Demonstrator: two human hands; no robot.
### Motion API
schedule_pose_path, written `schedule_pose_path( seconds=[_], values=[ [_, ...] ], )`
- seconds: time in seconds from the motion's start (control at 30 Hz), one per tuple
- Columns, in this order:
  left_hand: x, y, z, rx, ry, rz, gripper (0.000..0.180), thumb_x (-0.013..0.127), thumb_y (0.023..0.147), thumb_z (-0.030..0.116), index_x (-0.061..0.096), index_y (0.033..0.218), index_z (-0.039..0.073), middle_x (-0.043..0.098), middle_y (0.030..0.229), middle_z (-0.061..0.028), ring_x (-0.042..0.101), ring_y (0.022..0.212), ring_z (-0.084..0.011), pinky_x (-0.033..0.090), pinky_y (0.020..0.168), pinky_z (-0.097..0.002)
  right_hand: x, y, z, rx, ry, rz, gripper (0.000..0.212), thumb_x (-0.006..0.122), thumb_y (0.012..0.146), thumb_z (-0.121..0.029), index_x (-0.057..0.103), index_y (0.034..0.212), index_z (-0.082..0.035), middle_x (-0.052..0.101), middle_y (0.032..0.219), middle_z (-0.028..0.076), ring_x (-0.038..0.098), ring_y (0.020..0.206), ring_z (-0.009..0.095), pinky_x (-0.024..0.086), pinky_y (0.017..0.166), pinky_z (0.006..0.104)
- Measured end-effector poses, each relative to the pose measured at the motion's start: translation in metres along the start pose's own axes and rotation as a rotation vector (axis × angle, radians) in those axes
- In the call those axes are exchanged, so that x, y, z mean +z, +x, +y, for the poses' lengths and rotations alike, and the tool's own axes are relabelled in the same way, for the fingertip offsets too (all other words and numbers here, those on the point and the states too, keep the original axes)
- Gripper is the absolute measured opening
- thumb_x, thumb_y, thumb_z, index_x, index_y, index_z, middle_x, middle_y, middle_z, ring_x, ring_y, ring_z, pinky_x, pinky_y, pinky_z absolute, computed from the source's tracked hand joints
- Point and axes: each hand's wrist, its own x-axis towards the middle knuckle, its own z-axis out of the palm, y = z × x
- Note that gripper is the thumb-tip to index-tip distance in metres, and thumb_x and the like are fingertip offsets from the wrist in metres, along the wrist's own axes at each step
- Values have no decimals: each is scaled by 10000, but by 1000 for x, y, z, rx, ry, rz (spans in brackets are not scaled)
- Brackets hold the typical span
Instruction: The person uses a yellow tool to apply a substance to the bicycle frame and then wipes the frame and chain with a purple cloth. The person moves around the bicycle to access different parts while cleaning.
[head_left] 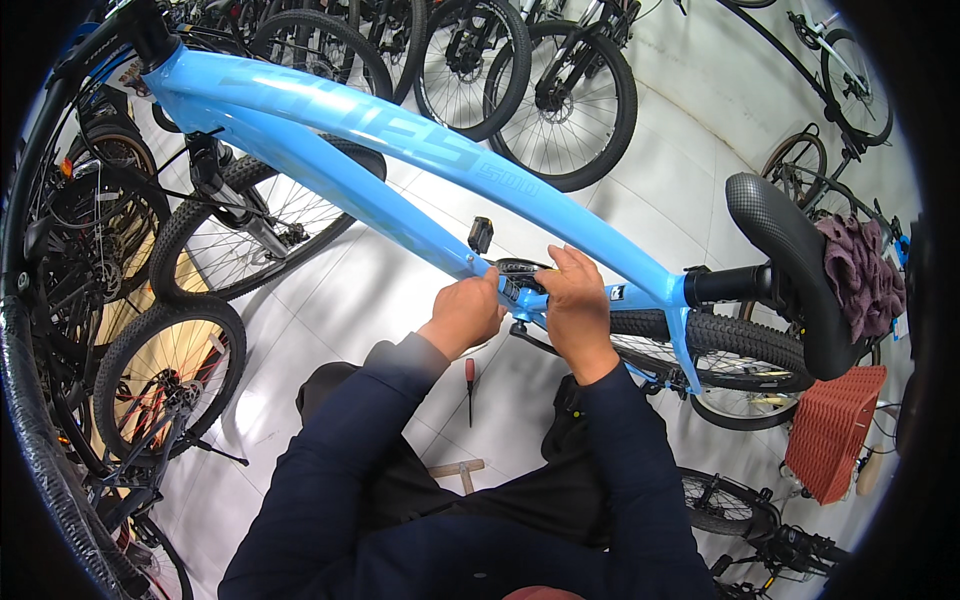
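Observation:
A light blue bicycle frame (400, 150) stretches across the view in front of me. Both hands work low on it, where the tubes meet near the crank. My left hand (466, 314) is closed against the lower end of the down tube, its thumb pressed forward. Beside it my right hand (578, 308) is bent round the base of the seat tube, fingertips upward and thumb turned inward. Whatever small part either hand grips is hidden by the fingers. Just beyond them a black pedal (481, 235) sticks up. The chainring (518, 267) shows partly between the hands.
On the tiled floor lie a screwdriver (470, 388) with a red handle and a T-shaped tool (460, 470). A purple cloth (866, 278) hangs on the black saddle (780, 250). Parked bicycles (560, 105) surround the spot, and a red basket (832, 430) stands at right.

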Motion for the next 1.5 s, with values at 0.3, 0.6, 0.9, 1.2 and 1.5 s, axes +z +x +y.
schedule_pose_path(
  seconds=[0.3,0.6,0.9,1.2,1.5],
  values=[
    [3,-1,-2,69,30,122,342,756,855,229,607,1084,24,710,871,-186,705,848,-380,559,738,-478,-17,3,-10,110,136,-2,188,642,869,16,687,1038,-51,709,985,159,653,935,376,532,804,449],
    [19,6,-10,284,174,433,114,674,804,80,606,894,62,621,882,-102,674,759,-310,543,645,-412,-14,0,-15,195,114,-48,163,632,892,-13,662,1050,-40,707,959,177,662,913,394,531,785,476],
    [33,26,-9,198,320,466,90,644,794,87,623,711,112,591,839,-73,679,681,-260,543,573,-399,-8,-12,-14,224,65,-233,141,618,906,-56,663,1039,-56,711,961,162,665,915,380,533,796,484],
    [36,31,-5,229,425,481,28,649,796,84,639,775,99,604,862,-83,688,735,-251,563,588,-381,-9,-28,-10,224,110,-430,166,579,941,-119,661,1071,-55,707,965,165,664,930,387,516,798,522],
    [40,43,-1,338,845,277,129,602,890,178,690,889,84,587,866,-75,656,769,-231,495,536,-379,-22,-39,2,232,130,-432,189,584,947,-148,667,1078,-39,717,946,185,683,909,395,526,799,517]
  ],
)
